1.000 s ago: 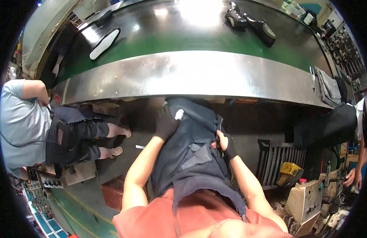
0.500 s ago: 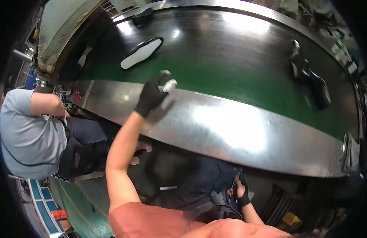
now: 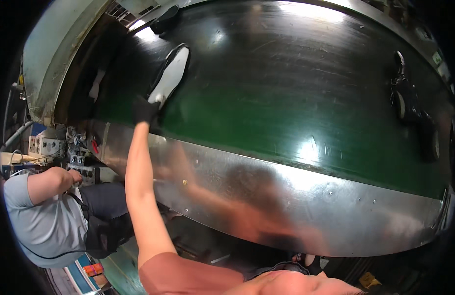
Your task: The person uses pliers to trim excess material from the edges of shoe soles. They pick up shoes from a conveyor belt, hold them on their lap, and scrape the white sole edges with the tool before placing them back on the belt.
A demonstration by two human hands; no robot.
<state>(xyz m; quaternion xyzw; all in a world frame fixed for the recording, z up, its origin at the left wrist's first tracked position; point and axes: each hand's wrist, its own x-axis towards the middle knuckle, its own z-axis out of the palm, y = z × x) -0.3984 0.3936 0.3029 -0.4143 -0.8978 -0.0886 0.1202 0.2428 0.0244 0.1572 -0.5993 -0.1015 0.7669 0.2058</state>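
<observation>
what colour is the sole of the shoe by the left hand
The sole is white, clearest in the head view.

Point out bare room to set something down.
Widest free patch: the middle of the green surface, between the white-soled shoe and the dark shoes at right. The near metal ledge is free midway, small studs aside. Crowded: the surface's left part, with the left grip at that shoe's near end and a dark item beyond.

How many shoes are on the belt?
4 visible: white-soled shoe at the left hand, dark shoe beyond it, upper black shoe and lower black shoe at right; more may be hidden at left.
</observation>
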